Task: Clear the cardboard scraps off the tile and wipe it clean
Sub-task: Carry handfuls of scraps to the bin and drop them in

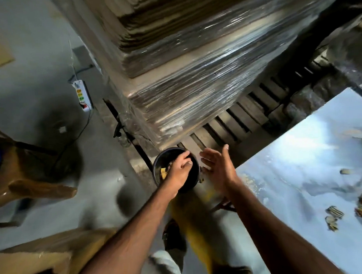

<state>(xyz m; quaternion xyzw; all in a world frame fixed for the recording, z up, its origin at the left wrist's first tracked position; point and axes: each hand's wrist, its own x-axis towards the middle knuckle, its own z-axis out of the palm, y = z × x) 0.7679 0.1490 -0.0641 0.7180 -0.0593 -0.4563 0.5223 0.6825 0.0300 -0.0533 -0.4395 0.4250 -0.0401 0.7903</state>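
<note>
Head view, black bin [156,170] holding cardboard scraps [163,173], left hand [179,168] reaching inside

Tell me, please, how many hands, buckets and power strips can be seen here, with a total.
Bare hands: 2, the left hand reaching into the bucket, the right hand open beside it
Round black plastic bucket: 1
White power strip on the grey floor: 1
Total: 4

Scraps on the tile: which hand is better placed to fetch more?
Right. The right hand is open beside the tile; the left hand is down in the black bucket.
</note>
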